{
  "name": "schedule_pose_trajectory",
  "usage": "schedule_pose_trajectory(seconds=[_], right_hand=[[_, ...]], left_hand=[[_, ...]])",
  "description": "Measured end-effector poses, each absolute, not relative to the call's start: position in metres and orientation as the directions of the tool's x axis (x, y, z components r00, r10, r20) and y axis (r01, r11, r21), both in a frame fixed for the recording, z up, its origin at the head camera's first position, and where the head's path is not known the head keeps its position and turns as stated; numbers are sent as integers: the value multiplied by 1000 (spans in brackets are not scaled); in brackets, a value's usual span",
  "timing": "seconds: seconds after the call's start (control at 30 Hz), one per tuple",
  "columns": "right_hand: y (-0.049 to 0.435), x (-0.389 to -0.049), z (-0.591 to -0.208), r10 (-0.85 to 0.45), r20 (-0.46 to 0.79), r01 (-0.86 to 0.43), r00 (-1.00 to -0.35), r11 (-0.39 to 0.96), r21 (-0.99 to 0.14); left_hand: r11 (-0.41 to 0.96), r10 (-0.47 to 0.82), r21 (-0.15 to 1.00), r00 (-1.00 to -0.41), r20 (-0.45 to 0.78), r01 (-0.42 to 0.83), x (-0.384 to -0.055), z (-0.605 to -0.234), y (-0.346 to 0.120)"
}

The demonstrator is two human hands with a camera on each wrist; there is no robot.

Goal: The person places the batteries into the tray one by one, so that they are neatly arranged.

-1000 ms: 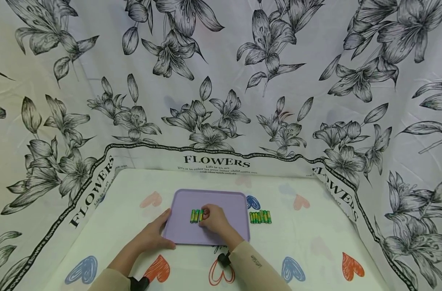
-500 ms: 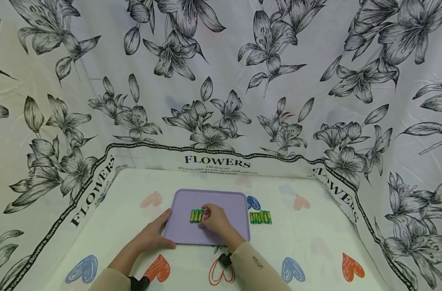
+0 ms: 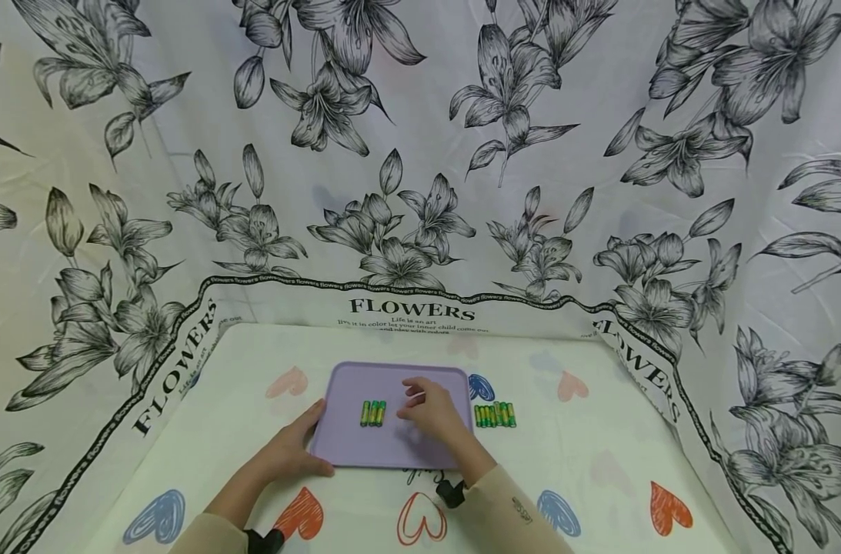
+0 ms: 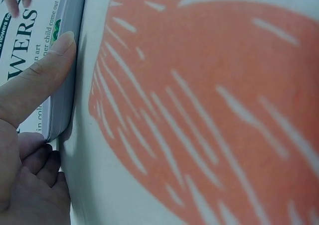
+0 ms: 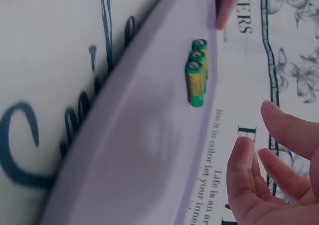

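Note:
Three green-and-yellow batteries (image 3: 373, 413) lie side by side on a purple tray (image 3: 347, 450); the right wrist view also shows these batteries (image 5: 196, 75). My left hand (image 3: 297, 446) grips the tray's near left corner, thumb at the front edge and fingers along the left side. In the left wrist view, the left thumb (image 4: 42, 78) lies against the tray's side wall (image 4: 62, 105). Over the tray, to the right of the three batteries, my right hand (image 3: 434, 415) is raised with spread, slightly bent fingers and nothing between them.
Several more batteries (image 3: 495, 415) stand in a row on the white cloth (image 3: 600, 431) just right of the tray. Behind the table hangs a flower-printed curtain (image 3: 420, 154). Printed hearts mark the tablecloth.
My right hand has let go of the third battery, which stays beside the other two, and has moved up and to the right. The left hand keeps its place on the tray.

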State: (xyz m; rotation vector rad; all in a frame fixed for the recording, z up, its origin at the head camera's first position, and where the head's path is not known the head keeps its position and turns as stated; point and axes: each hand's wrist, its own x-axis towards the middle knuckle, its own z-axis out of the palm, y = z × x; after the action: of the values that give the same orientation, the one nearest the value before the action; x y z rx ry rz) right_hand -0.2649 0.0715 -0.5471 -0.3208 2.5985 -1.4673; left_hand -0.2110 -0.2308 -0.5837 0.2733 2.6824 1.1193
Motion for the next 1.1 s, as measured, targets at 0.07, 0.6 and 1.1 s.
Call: schedule_pose_trajectory(seconds=[0.07, 0.6, 1.1], right_hand=[[77, -263, -541, -243, -5, -121, -970, 501, -857], [159, -256, -522, -109, 73, -120, -991, 514, -849], [243, -257, -545, -22, -42, 24, -999, 546, -837]], left_hand=[[694, 251, 715, -959, -134, 82, -210, -584, -231], [694, 247, 716, -958, -143, 72, -211, -587, -229], [694, 239, 718, -960, -147, 63, -211, -587, -231]])
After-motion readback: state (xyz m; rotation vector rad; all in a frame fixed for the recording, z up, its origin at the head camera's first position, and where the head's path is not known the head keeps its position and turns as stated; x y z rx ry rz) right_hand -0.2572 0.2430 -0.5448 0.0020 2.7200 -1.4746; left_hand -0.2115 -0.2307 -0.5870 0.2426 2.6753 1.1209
